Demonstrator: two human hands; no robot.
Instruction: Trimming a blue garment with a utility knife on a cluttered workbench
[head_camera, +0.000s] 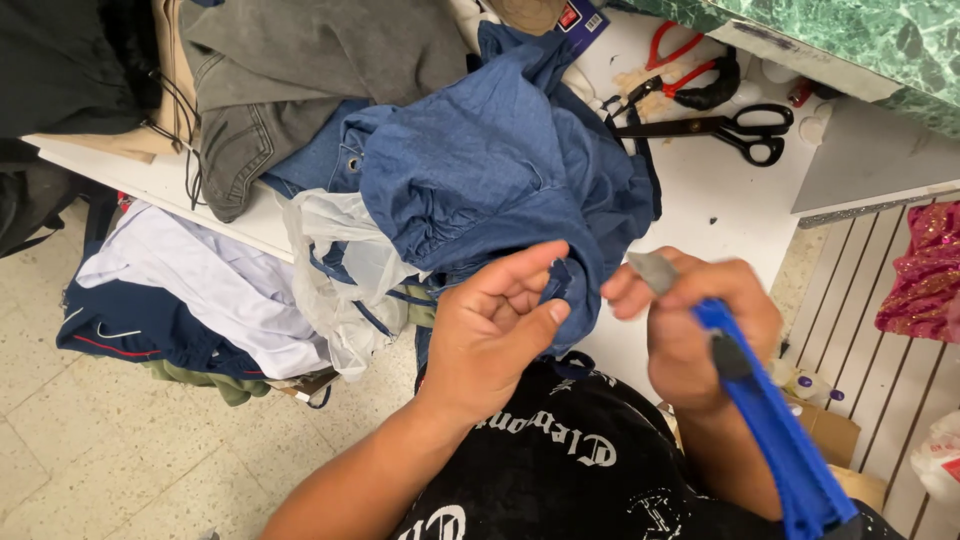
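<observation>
Denim garment lies heaped on the white table in the upper middle of the frame, spilling off the near edge toward the person. Its lowest fold hangs down to the left hand, which pinches that edge of cloth between curled fingers and thumb at centre frame. The right hand, just right of centre, is closed around a blue-handled tool with a small grey tip showing above the fingers, close beside the pinched fold. The tool's long axis runs diagonally, its tip up and left toward the denim and its blue handle down to the lower right edge.

A clear plastic bag hangs off the table edge left of the denim. A dark blue rectangular tag with a small red patch sits at the top middle. Black scissors and red-handled pliers lie on the table at upper right. A cardboard box stands at lower right, and a pink sequinned cloth hangs at the right edge.
</observation>
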